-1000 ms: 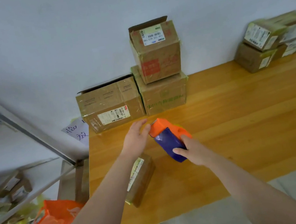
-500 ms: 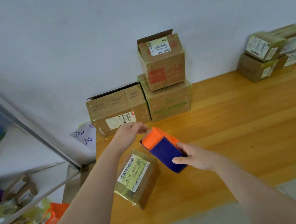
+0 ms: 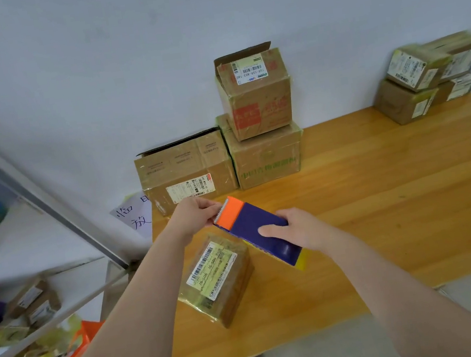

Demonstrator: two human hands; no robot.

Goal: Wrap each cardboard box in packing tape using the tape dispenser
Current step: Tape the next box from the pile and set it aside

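Orange-and-purple plastic tape dispenser (image 3: 255,230), likely light and stiff, is held up near the small box (image 3: 217,282) lying on the surface (image 3: 382,187). Right hand (image 3: 295,232) grips its purple body, left hand (image 3: 192,216) pinches the toothed end. Box looks light, slick-wrapped.

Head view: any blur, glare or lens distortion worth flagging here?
Head view: even, soft light, faint shadows; the stacked boxes at far right are smeared by blur, while the label on the near box is legible; wide-angle bending tilts the shelf frame; mild sheen on the table.
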